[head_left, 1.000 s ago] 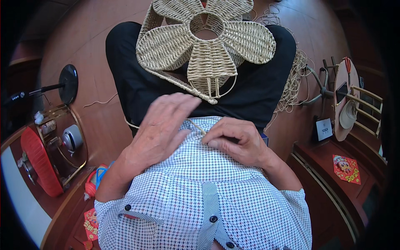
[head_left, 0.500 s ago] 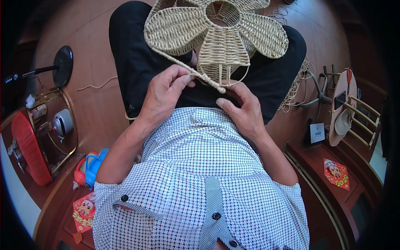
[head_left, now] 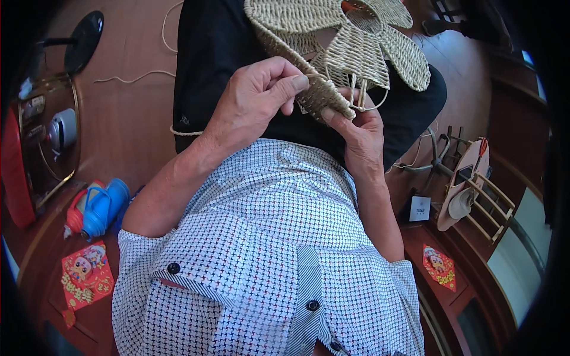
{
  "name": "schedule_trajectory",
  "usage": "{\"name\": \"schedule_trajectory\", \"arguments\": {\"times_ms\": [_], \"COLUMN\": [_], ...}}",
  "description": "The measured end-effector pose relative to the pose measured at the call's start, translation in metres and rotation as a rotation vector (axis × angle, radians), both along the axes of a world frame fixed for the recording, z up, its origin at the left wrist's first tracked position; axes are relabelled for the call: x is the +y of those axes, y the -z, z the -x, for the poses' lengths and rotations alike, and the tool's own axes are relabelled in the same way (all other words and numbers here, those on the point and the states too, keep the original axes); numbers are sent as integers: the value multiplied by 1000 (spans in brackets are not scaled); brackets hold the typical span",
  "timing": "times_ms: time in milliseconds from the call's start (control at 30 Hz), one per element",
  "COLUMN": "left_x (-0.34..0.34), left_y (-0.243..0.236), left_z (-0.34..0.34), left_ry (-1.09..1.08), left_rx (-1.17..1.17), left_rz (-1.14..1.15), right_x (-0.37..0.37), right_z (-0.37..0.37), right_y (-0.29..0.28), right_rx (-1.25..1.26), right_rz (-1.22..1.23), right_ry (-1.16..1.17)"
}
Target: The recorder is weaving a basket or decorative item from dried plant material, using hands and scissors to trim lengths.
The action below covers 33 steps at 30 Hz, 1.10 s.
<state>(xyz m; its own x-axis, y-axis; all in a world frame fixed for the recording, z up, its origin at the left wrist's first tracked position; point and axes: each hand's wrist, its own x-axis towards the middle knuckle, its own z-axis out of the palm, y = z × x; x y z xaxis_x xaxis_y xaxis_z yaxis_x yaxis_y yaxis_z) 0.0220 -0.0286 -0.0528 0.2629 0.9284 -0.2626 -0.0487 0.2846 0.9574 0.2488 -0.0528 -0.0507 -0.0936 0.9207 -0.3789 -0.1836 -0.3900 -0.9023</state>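
Apparently weaving an edge, the left hand (head_left: 252, 101) pinches thin straw-coloured cord (head_left: 314, 75), the right hand (head_left: 363, 137) grips the pale flower-shaped woven-straw piece (head_left: 356, 56); the next move likely needs steady tension.

Beige flower-shaped woven piece (head_left: 356, 53), tilted

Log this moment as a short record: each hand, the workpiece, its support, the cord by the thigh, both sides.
left hand: pinched shut beside the woven side band; too small to tell on what
right hand: grips the band's near end
workpiece: flower-shaped woven piece
support: lap, in black trousers
cord: against the left thigh
left side: blue bottle, red decoration
right side: diamond-shaped red card
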Motion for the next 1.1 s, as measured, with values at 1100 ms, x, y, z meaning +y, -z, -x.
{"name": "schedule_trajectory", "arguments": {"times_ms": [1100], "left_x": [-5], "left_y": [-9], "left_z": [-23], "left_ry": [119], "left_rx": [332], "left_rz": [28], "right_x": [14], "right_z": [-14], "right_y": [10], "right_rx": [148], "right_rz": [142], "right_ry": [-149]}}
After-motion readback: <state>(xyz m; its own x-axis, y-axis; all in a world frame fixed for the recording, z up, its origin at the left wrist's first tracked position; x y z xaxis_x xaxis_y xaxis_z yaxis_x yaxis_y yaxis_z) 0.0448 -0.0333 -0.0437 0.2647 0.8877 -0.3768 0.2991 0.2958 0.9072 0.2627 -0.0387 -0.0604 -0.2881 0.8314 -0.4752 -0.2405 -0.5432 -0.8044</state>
